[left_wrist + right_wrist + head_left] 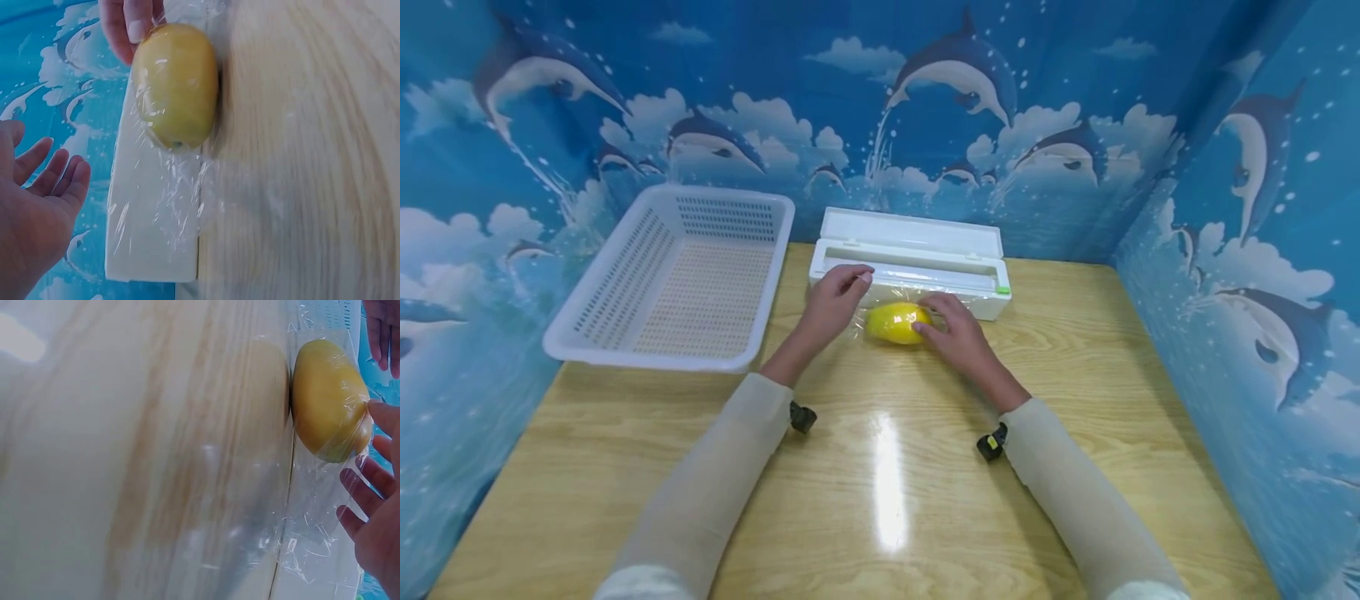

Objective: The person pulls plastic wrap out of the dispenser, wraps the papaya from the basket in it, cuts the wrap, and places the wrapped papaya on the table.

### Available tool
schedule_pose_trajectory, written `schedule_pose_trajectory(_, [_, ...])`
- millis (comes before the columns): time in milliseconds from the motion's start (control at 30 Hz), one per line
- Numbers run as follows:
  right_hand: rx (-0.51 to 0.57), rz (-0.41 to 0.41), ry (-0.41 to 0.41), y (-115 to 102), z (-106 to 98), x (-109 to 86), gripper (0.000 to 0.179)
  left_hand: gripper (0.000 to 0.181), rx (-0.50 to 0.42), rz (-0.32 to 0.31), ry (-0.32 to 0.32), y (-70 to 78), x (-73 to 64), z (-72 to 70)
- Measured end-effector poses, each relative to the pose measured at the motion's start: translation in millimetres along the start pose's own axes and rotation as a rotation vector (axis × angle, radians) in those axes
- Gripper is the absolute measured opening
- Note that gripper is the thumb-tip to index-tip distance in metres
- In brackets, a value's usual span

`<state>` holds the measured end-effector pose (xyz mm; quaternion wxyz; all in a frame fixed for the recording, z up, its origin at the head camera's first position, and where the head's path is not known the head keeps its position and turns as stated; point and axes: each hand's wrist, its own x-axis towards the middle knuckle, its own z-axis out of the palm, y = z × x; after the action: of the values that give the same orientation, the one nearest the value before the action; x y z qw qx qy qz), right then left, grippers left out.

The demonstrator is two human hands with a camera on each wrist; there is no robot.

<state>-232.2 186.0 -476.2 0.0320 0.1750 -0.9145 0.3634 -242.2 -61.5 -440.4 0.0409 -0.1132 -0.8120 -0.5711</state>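
A yellow mango [891, 323] lies under clear plastic wrap [178, 206], just in front of a white wrap dispenser [917, 287] whose lid is raised. My right hand [958, 333] holds the mango's right end between thumb and fingers, over the film. In the right wrist view the thumb [384, 417] meets the fruit and the other fingers spread beside the wrap. My left hand [835, 304] hovers at the dispenser's left front, left of the mango. Its fingers [53, 172] are loosely bent, with nothing between them in the left wrist view.
A white plastic basket [762, 308] with perforated sides stands at the left of the wooden table [820, 500]. Blue dolphin-print curtains [850, 108] close in the back and both sides. A green tab [1003, 290] marks the dispenser's right end.
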Motion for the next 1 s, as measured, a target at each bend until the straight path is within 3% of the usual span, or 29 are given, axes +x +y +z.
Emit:
schedule_pose_trajectory(200, [-0.003, 0.001, 0.003, -1, 1, 0.7, 0.041, 0.039, -0.01, -0.02, -0.049, 0.0, 3.0, 13.7])
schedule_pose_trajectory(433, [-0.007, 0.0, 0.0, -2, -1, 0.2, 0.039, 0.04, 0.022, 0.003, -0.108, 4.1, 6.1, 27.2])
schedule_pose_trajectory(667, [0.004, 0.005, -0.005, -2, -4, -1.2, 0.04, 0.039, 0.049, 0.022, -0.128, 6.9, 10.5, 39.1])
schedule_pose_trajectory(1000, [0.019, -0.003, 0.002, 3, -13, -3.8, 0.044, 0.039, 0.014, 0.048, -0.162, 12.7, 18.2, 53.1])
